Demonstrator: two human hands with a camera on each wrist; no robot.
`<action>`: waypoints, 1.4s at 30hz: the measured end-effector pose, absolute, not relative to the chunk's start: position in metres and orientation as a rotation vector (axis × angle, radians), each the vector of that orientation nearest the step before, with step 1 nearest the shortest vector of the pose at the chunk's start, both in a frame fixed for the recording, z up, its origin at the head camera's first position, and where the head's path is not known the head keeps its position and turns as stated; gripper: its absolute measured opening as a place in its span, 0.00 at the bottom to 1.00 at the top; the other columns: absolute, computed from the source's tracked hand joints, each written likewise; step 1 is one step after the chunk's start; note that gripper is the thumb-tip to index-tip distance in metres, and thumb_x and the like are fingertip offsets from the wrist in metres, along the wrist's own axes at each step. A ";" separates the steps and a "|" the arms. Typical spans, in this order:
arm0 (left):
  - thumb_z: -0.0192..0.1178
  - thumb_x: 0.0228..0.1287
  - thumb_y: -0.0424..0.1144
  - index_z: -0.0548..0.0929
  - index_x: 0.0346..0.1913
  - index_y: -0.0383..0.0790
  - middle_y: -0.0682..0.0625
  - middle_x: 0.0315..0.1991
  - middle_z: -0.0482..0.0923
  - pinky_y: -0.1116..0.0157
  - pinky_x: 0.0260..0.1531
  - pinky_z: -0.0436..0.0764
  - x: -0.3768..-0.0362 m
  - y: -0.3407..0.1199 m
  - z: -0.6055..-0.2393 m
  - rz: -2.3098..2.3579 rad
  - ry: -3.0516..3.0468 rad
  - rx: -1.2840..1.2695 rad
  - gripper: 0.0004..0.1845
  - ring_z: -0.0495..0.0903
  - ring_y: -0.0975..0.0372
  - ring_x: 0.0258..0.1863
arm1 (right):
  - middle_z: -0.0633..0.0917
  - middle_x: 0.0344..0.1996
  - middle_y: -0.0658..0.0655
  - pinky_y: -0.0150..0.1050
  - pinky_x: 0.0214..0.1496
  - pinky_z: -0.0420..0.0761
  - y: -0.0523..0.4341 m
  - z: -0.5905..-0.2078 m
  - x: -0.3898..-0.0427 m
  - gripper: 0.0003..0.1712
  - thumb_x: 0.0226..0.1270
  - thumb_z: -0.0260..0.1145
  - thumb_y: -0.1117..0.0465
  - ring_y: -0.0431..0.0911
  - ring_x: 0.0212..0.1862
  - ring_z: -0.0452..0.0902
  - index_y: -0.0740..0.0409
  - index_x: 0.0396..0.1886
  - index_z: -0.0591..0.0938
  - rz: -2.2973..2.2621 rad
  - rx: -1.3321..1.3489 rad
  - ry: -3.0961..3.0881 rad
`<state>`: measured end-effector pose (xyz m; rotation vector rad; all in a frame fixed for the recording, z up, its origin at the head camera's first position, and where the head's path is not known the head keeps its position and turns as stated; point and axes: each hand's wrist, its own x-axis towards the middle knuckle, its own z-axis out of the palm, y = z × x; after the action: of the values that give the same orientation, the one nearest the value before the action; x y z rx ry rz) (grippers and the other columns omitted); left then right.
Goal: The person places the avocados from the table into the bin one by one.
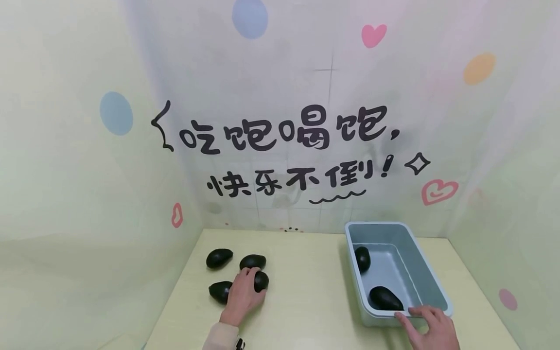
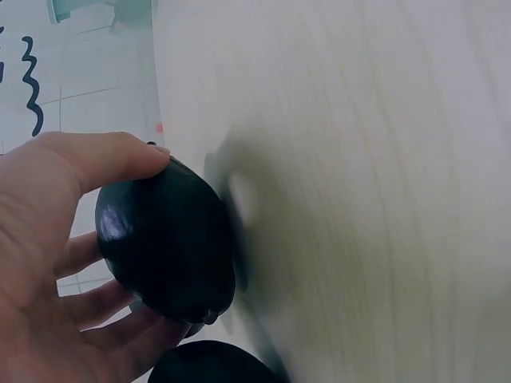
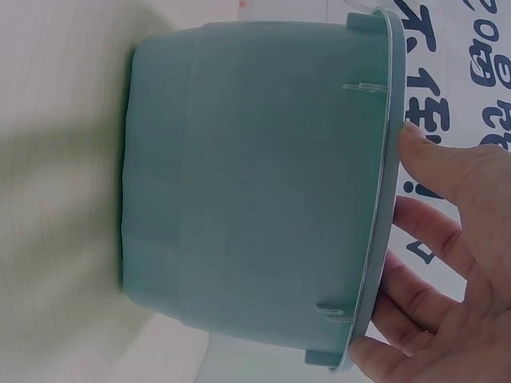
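Several dark avocados lie on the pale table at the left. My left hand point(image 1: 245, 291) curls round one avocado point(image 1: 260, 281); in the left wrist view thumb and fingers wrap that avocado point(image 2: 164, 243). Three more avocados point(image 1: 218, 258) point(image 1: 252, 261) point(image 1: 220, 291) lie around it. A blue-grey plastic bin point(image 1: 430, 282) stands at the right with two avocados point(image 1: 362, 258) point(image 1: 385, 298) inside. My right hand point(image 1: 426, 323) rests on the bin's near rim, fingers lying over the edge point(image 3: 383, 239).
Decorated walls close the table in at the back and on both sides. Bare tabletop point(image 1: 306, 291) lies between the avocados and the bin.
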<state>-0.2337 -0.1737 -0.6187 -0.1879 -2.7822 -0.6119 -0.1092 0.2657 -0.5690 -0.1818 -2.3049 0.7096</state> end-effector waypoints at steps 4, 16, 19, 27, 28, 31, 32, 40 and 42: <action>0.79 0.53 0.41 0.84 0.60 0.36 0.37 0.52 0.83 0.46 0.52 0.85 -0.233 -0.172 -0.618 -0.629 -2.804 -0.197 0.31 0.84 0.44 0.51 | 0.88 0.33 0.61 0.46 0.49 0.69 0.267 -0.569 -0.107 0.17 0.37 0.88 0.60 0.60 0.42 0.80 0.61 0.29 0.91 0.706 -0.221 -2.353; 0.79 0.55 0.44 0.84 0.62 0.38 0.38 0.56 0.83 0.46 0.53 0.85 -0.234 -0.169 -0.616 -0.679 -2.789 -0.206 0.32 0.85 0.44 0.53 | 0.88 0.35 0.63 0.50 0.49 0.71 0.267 -0.567 -0.105 0.18 0.42 0.88 0.58 0.63 0.45 0.80 0.62 0.31 0.92 0.711 -0.294 -2.415; 0.78 0.55 0.44 0.83 0.63 0.37 0.37 0.57 0.83 0.45 0.55 0.84 -0.234 -0.168 -0.613 -0.687 -2.800 -0.207 0.32 0.85 0.43 0.54 | 0.88 0.34 0.63 0.51 0.50 0.71 0.267 -0.568 -0.106 0.17 0.40 0.88 0.59 0.62 0.44 0.80 0.62 0.30 0.91 0.713 -0.271 -2.395; 0.79 0.54 0.44 0.83 0.63 0.36 0.35 0.59 0.82 0.43 0.58 0.83 -0.235 -0.169 -0.606 -0.714 -2.813 -0.198 0.33 0.84 0.41 0.57 | 0.88 0.33 0.61 0.45 0.50 0.69 0.267 -0.569 -0.107 0.17 0.38 0.88 0.61 0.62 0.43 0.80 0.60 0.29 0.91 0.702 -0.226 -2.359; 0.79 0.54 0.44 0.83 0.63 0.37 0.35 0.59 0.82 0.43 0.58 0.83 -0.235 -0.170 -0.606 -0.717 -2.815 -0.194 0.33 0.84 0.41 0.57 | 0.88 0.33 0.61 0.45 0.49 0.69 0.266 -0.569 -0.108 0.16 0.38 0.88 0.60 0.61 0.43 0.80 0.60 0.29 0.91 0.697 -0.223 -2.363; 0.79 0.56 0.45 0.83 0.64 0.37 0.35 0.60 0.82 0.43 0.59 0.82 -0.236 -0.171 -0.604 -0.721 -2.820 -0.190 0.33 0.83 0.41 0.59 | 0.88 0.34 0.61 0.46 0.48 0.70 0.265 -0.565 -0.108 0.16 0.41 0.87 0.60 0.62 0.43 0.80 0.60 0.29 0.91 0.711 -0.220 -2.382; 0.79 0.55 0.45 0.83 0.64 0.37 0.35 0.60 0.82 0.43 0.59 0.83 -0.236 -0.171 -0.602 -0.715 -2.818 -0.196 0.33 0.83 0.41 0.58 | 0.88 0.35 0.62 0.46 0.48 0.71 0.266 -0.564 -0.108 0.16 0.42 0.87 0.58 0.62 0.43 0.80 0.59 0.30 0.91 0.712 -0.227 -2.402; 0.79 0.56 0.43 0.83 0.64 0.37 0.36 0.61 0.82 0.44 0.60 0.83 -0.242 -0.168 -0.590 -0.729 -2.791 -0.241 0.33 0.84 0.41 0.59 | 0.88 0.38 0.65 0.57 0.51 0.73 0.268 -0.560 -0.106 0.17 0.49 0.85 0.55 0.64 0.47 0.81 0.61 0.33 0.91 0.737 -0.276 -2.495; 0.78 0.56 0.43 0.83 0.64 0.37 0.36 0.60 0.82 0.44 0.60 0.83 -0.245 -0.167 -0.588 -0.737 -2.778 -0.246 0.33 0.84 0.41 0.58 | 0.88 0.38 0.65 0.57 0.51 0.73 0.268 -0.561 -0.105 0.16 0.49 0.85 0.55 0.64 0.47 0.81 0.61 0.33 0.91 0.740 -0.274 -2.490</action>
<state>-0.2447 -0.1668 -0.5876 -0.2462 -2.7780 -0.7366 -0.1054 0.2682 -0.5612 -0.2739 -2.4901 0.7399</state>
